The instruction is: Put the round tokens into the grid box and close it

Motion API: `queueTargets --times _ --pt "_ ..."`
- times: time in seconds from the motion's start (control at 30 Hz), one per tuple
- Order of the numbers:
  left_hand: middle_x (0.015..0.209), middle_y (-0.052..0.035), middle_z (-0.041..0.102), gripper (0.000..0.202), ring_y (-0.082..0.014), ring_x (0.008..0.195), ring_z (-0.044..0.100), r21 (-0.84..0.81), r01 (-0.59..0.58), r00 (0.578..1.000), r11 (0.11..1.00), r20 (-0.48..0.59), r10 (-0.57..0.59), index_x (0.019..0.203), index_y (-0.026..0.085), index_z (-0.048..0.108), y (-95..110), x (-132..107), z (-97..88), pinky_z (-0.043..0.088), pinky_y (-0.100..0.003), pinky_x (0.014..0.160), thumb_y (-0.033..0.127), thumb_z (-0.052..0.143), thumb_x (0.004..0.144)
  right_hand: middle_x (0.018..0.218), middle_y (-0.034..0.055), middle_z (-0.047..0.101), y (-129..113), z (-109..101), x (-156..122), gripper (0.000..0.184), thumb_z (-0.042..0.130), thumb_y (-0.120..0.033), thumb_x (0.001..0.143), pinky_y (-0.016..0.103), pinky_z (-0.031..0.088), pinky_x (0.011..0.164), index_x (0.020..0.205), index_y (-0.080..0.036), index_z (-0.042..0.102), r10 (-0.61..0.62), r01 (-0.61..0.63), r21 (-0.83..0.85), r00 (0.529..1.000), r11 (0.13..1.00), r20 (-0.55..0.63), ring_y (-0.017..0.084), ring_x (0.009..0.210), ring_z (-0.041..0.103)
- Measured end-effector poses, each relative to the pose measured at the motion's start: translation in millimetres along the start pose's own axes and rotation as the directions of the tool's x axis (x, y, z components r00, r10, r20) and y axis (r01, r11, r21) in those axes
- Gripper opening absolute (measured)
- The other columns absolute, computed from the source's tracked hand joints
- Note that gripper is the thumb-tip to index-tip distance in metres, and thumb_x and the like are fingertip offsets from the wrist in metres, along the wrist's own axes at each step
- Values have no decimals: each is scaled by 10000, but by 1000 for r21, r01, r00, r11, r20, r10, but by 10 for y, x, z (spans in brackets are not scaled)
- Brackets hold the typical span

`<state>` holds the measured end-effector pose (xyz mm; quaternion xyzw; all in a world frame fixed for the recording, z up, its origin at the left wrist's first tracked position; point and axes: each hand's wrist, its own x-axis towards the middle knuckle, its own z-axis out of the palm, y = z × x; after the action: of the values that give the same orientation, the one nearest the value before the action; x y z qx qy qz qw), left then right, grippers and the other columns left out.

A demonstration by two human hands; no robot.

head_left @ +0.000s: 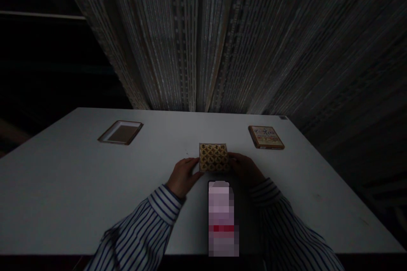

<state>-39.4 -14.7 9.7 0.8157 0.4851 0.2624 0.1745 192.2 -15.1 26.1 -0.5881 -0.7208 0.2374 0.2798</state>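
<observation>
A clear box of Chinese chess pieces (213, 157) is held between my two hands over the middle of the white table. Rows of round, tan pieces with dark characters show through its side. My left hand (184, 175) grips the box's left end, thumb low and fingers along the edge. At the opposite end, my right hand (246, 168) closes on the right edge, its fingers partly hidden in shadow. Just below the box lies a phone (221, 216) with a blurred-out screen.
An open, shallow box half (103, 137) with a brown inside lies at the table's left. On the right is a flat printed box lid (266, 137). The white table (79, 194) meets a striped curtain (197, 42) at its far edge. The scene is dim.
</observation>
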Motion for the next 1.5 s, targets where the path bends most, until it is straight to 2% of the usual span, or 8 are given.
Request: queueTargets --times 0.37,0.6,0.87,0.97,1.07,1.2,1.33,1.5 --pt "1074 -106 619 393 -223 997 560 -24 10 1000 1000 2 -9 1117 166 543 -14 19 -57 417 -391 887 274 571 740 1044 66 641 -74 9 49 346 405 -134 775 312 458 827 1058 -170 600 0 -1 23 999 1000 39 176 957 585" --pt "1053 -100 629 389 -227 987 567 7 21 999 1000 -41 -21 1104 173 553 -67 24 -67 436 -391 867 260 585 726 1071 77 630 -49 76 117 352 413 -148 768 333 439 856 1072 -159 591 -13 13 7 1000 1000 11 185 983 572" --pt "1082 -104 617 390 -219 1008 555 14 19 1000 1000 -18 -19 1120 152 538 -86 36 -75 417 -387 894 248 566 743 1081 80 623 -137 54 122 354 408 -170 774 296 431 858 1078 -138 586 13 -14 26 999 1000 33 177 997 563" --pt "1083 -100 616 397 -221 1007 555 19 16 1000 1000 -25 -15 1125 166 534 -96 24 -65 417 -395 893 265 566 742 1034 68 643 -142 40 89 340 423 -199 774 282 457 792 1067 -164 592 20 -21 45 999 999 33 173 917 594" --pt "1066 -104 621 399 -224 993 560 17 24 997 1000 -70 -23 1103 162 547 -100 -8 -83 432 -389 871 287 583 726 992 81 650 -120 9 54 328 436 -230 767 280 467 731 1047 -157 591 58 -57 22 998 998 -35 168 820 611" --pt "940 -88 658 261 -201 903 592 -8 77 990 997 -119 -77 974 153 610 -62 -73 -182 460 -345 810 272 532 756 849 74 664 -86 -74 21 272 414 -290 780 276 459 682 881 -144 621 33 -32 8 995 999 -98 160 746 602" --pt "816 -56 672 198 -171 788 607 -43 94 990 995 -106 -98 826 171 641 3 -142 -296 467 -312 749 264 469 791 736 44 657 -146 -156 -8 259 425 -331 773 255 443 609 811 -160 616 34 -32 22 994 999 -99 147 654 590" --pt "789 -45 677 179 -173 767 602 -17 119 991 993 -65 -119 808 178 643 60 -198 -391 453 -311 739 257 485 784 674 43 647 -321 -207 1 265 438 -343 760 252 428 590 779 -149 619 36 -33 21 992 999 -120 146 613 578"
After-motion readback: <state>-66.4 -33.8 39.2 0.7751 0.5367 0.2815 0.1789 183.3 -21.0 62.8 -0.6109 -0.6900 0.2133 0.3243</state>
